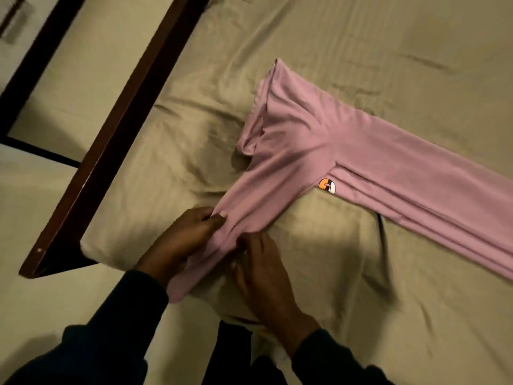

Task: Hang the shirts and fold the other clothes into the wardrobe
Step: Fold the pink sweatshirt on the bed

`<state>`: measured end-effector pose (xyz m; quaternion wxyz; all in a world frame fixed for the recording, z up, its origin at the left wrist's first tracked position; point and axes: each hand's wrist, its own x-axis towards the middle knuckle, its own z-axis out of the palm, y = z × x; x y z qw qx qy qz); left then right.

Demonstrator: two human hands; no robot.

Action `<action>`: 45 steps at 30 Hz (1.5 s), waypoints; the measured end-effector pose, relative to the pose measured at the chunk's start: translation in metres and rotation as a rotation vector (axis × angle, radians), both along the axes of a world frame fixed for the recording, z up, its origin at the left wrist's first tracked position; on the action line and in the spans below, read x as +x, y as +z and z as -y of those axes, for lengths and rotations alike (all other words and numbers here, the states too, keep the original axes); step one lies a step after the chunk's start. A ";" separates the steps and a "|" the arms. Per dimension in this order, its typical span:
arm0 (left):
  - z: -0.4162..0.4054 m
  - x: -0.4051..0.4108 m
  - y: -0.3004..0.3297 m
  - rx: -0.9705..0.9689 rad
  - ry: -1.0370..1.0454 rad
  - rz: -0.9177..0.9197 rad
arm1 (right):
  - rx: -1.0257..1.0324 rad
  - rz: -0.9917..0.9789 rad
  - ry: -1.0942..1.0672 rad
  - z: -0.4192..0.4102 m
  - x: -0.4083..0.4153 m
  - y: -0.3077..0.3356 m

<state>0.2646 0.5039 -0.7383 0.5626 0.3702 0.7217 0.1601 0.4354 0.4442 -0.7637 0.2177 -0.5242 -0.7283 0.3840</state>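
An olive-green bed sheet (pixel 361 301) covers a mattress edged by a dark wooden bed frame (pixel 116 129), giving a flat place for folding. A mauve long-sleeved stretch top (pixel 305 134) with a small orange-and-white logo (pixel 327 186) lies on it, body folded lengthwise and running off to the right. One sleeve reaches toward the person. The left hand (pixel 183 243) pinches the sleeve's edge between thumb and fingers; the right hand (pixel 261 270) grips it just beside, apparently drawing it straight before folding it across. No wardrobe is in view.

Smooth matt pink cloth garment (pixel 333 151), creased olive sheet (pixel 361 51), glossy dark wood frame (pixel 111 129)
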 end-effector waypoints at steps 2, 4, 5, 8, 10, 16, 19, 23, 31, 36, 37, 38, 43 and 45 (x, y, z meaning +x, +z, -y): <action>-0.006 0.013 0.017 -0.065 0.183 0.224 | -0.039 -0.166 0.064 0.011 0.004 0.018; -0.018 0.034 0.033 -0.117 0.309 0.398 | -0.235 -0.371 -0.004 0.016 0.008 0.037; -0.026 0.045 0.042 -0.115 0.344 0.477 | -0.356 -0.464 -0.090 0.017 0.010 0.043; -0.053 0.083 0.061 -0.069 0.342 0.674 | -0.500 -0.595 -0.355 0.003 0.021 0.058; -0.075 0.107 0.067 -0.006 0.272 0.711 | -0.508 -0.722 -0.477 -0.025 0.040 0.066; -0.120 0.126 0.027 0.319 0.128 0.332 | -0.723 -1.302 -1.157 -0.108 0.133 0.043; -0.122 0.125 -0.005 0.339 0.079 0.116 | -0.696 -0.799 -1.290 -0.105 0.147 0.014; -0.123 0.136 -0.020 0.449 -0.023 -0.060 | -0.301 -0.240 -1.321 -0.103 0.150 -0.001; -0.151 0.161 -0.014 0.706 -0.509 -0.681 | -0.358 -0.129 -1.719 -0.158 0.201 0.013; -0.161 0.183 -0.031 0.714 -0.721 -0.592 | -0.277 0.382 -1.217 -0.158 0.204 0.018; -0.161 0.189 -0.032 0.721 -0.735 -0.585 | -0.259 0.457 -1.155 -0.157 0.202 0.017; -0.163 0.194 -0.033 0.728 -0.734 -0.576 | -0.252 0.522 -1.092 -0.156 0.201 0.016; -0.178 0.210 -0.034 0.750 -0.682 -0.463 | -0.034 0.001 -1.020 -0.143 0.233 0.013; -0.187 0.214 -0.036 0.746 -0.598 -0.410 | 0.014 -0.456 -1.144 -0.138 0.261 0.020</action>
